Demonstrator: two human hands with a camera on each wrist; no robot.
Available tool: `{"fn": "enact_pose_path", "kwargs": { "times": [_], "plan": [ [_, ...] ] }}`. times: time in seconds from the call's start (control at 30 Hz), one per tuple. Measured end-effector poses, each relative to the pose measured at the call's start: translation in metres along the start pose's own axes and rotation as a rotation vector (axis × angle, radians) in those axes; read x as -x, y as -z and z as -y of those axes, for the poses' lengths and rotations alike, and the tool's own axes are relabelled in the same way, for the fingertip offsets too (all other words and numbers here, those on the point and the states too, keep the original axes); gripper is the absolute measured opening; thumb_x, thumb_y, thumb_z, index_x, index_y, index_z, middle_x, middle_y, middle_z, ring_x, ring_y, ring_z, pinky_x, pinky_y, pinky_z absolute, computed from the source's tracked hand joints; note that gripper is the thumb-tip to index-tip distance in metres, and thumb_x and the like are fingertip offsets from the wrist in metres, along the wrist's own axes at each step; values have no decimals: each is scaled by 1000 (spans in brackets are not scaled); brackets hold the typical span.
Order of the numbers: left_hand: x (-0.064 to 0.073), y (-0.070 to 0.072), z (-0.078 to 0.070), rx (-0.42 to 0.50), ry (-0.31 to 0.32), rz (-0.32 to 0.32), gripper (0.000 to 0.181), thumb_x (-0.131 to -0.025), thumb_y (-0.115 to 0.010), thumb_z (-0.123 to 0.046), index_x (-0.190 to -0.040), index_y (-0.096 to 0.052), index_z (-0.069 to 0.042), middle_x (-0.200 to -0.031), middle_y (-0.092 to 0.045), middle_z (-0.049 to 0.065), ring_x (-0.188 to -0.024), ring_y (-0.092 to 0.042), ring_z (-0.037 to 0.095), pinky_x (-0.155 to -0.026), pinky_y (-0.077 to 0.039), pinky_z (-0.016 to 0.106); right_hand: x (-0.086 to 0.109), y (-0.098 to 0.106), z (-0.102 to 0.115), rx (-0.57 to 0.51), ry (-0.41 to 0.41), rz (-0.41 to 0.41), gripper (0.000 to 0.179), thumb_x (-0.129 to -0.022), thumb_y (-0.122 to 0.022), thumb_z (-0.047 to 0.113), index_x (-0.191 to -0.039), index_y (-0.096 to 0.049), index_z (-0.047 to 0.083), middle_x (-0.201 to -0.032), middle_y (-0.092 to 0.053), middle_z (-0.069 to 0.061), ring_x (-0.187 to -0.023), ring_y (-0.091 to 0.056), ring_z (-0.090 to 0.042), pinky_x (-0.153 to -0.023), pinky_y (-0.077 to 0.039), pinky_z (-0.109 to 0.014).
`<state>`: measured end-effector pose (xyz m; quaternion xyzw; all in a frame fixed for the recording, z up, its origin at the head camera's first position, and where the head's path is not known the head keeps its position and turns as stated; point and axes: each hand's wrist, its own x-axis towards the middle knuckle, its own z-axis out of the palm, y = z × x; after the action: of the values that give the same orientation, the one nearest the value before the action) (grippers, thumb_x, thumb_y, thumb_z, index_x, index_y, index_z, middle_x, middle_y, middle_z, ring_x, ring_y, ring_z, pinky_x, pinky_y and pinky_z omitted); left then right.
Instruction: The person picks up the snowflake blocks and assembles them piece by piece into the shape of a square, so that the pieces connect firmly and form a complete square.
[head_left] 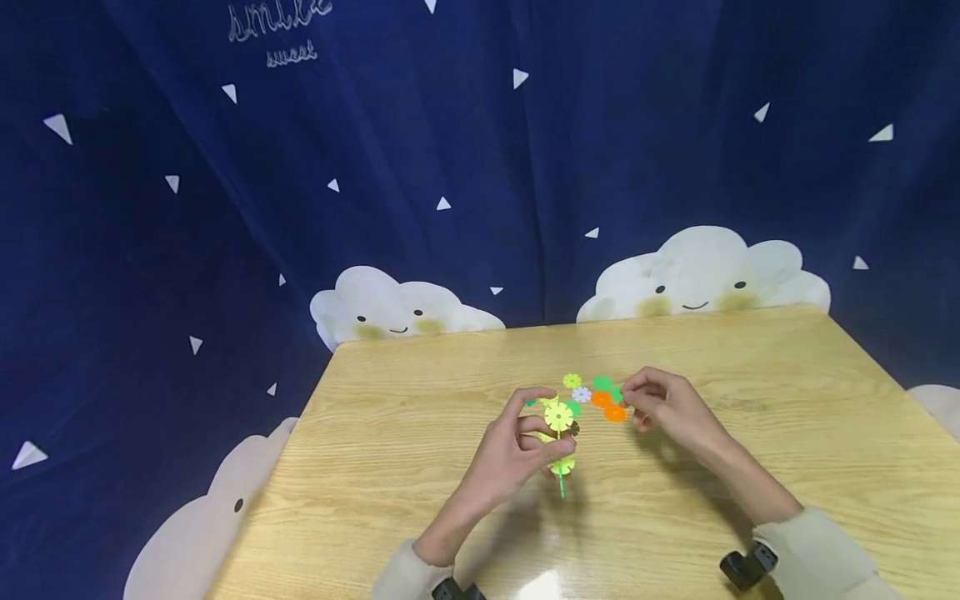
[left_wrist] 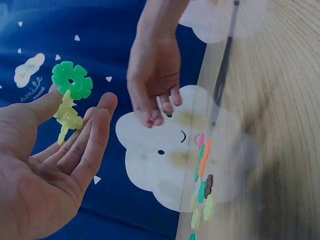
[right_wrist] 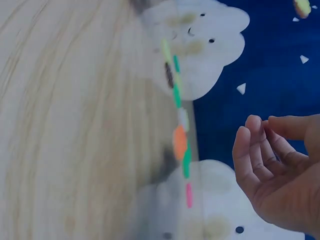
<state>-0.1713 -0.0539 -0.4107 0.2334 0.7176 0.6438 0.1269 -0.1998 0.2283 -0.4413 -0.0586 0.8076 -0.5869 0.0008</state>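
My left hand (head_left: 501,458) holds several joined snowflake building discs, yellow (head_left: 555,423) and green, up over the table. In the left wrist view, a green disc (left_wrist: 62,79) tops this piece, with yellow discs (left_wrist: 65,117) beneath it between thumb and fingers. My right hand (head_left: 673,410) hovers at the right of the loose discs, its fingers loosely curled. The right wrist view shows its thumb and index fingertips (right_wrist: 254,121) close together, with nothing visible between them.
Loose discs lie on the wooden table (head_left: 375,450): orange (head_left: 615,413), white (head_left: 581,394), green (head_left: 602,382), yellow (head_left: 572,381) and dark brown (head_left: 575,428). A pink disc (right_wrist: 189,195) shows in the right wrist view. Behind the table hangs a dark blue curtain (head_left: 465,125) with printed clouds.
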Motion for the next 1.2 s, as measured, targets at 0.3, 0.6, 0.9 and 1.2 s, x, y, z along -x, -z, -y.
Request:
{"fn": "enact_pose_path", "kwargs": {
  "times": [0.3,0.6,0.9,1.2],
  "plan": [
    [2,1,-2,-6,-29,8,51,-93,-80,-18,-138,-58,-28,-103,-77,6,-77,-76,15,-65,-65,48,-6,4,-16,57,-34,-25,27,-99,-66,3,-124,-61,-6,-115,-63,-27,-77,-66,-29,-66,-62,-38],
    [3,3,-1,-8,-25,-8,52,-92,-81,-18,-138,-56,-24,-101,-77,6,-77,-74,13,-65,-65,44,-13,1,-33,68,-88,35,43,-98,-66,1,-138,-53,-5,-130,-53,-31,-85,-68,-29,-68,-64,-38],
    [1,5,-1,-15,-44,-21,55,-92,-80,-15,-141,-54,-20,-110,-77,15,-75,-75,13,-69,-61,60,-20,-7,-41,42,-94,111,48,-91,-65,-8,-137,-50,-8,-132,-52,-36,-68,-57,-22,-53,-56,-32],
    [2,6,0,-13,-42,-25,56,-92,-81,-13,-140,-54,-20,-111,-76,18,-72,-73,12,-65,-64,50,-28,-18,-51,273,35,71,38,-85,-73,-9,-122,-68,-2,-127,-62,-23,-86,-65,-31,-67,-58,-38]
  ]
}}
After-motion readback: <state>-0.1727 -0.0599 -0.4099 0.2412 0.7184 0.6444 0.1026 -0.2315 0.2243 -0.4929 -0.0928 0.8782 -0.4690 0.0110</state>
